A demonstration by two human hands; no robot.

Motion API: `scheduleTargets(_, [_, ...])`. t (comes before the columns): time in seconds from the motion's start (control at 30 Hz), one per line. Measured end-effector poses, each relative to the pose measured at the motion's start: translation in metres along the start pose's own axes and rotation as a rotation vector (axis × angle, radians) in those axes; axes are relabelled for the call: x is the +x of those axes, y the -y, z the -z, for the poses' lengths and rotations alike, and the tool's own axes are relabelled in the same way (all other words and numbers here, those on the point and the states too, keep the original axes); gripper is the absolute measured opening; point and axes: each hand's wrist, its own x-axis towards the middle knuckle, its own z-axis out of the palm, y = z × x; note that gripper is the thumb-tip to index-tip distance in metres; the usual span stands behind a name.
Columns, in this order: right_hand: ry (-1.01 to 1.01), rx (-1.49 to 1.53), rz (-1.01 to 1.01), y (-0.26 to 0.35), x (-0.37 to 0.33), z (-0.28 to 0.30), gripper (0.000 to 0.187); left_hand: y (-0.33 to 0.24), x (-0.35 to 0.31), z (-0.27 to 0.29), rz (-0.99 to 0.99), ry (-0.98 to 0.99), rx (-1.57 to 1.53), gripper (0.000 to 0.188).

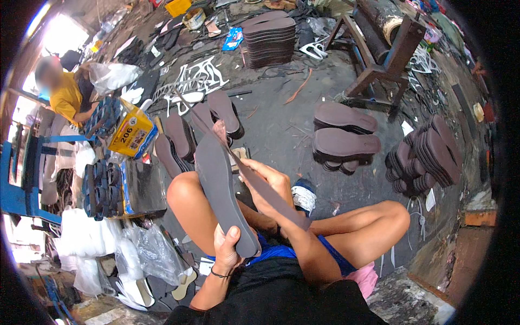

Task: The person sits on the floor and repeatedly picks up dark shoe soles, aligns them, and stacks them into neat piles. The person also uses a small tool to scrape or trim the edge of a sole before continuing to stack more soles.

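Note:
My left hand (pixel 227 249) is closed round the heel end of a dark grey shoe sole (pixel 219 181), thumb on its flat face. The sole is held upright over my lap, toe end pointing away from me. Beside its right edge runs a thin brown strip (pixel 271 197), bent, with my right hand (pixel 271 187) closed on it. Near the toe, a pinkish piece (pixel 220 130) shows against the strip, and a narrow length reaches up past it. The right fingertips are partly hidden, and I cannot tell whether the strip is joined to the sole.
Brown soles stand in stacks (pixel 268 40) at the back, in a pair of piles (pixel 346 138) and a heap (pixel 428 154) at right, and by my left knee (pixel 179 135). White straps (pixel 200 76) lie beyond. A metal frame (pixel 379 70) stands back right; a person (pixel 67 95) sits at left.

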Motion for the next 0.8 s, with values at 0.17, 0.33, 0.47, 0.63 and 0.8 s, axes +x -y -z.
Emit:
scheduleTargets(0.17, [0.404,0.617,-0.513,0.031,-0.033,0.049,0.036,-0.013,0.026,0.077,0.023,0.265,0.189,0.051])
scheduleTargets(0.33, [0.373,0.663,-0.669,0.038,-0.072,0.052,0.038,-0.073,0.047,0.008,-0.235,-0.132,0.27,0.036])
scheduleTargets(0.47, [0.1,0.056,0.061,0.013,-0.124,0.064,0.032,-0.081,0.039,0.017,-0.123,-0.138,0.155,0.036])
scheduleTargets(0.63, [0.193,-0.124,-0.133,0.03,-0.172,0.094,0.034,-0.08,0.033,0.018,-0.027,-0.154,0.067,0.041])
scheduleTargets(0.8, [0.204,-0.118,-0.095,0.03,-0.172,0.098,0.035,-0.078,0.029,0.018,-0.043,-0.127,0.082,0.042])
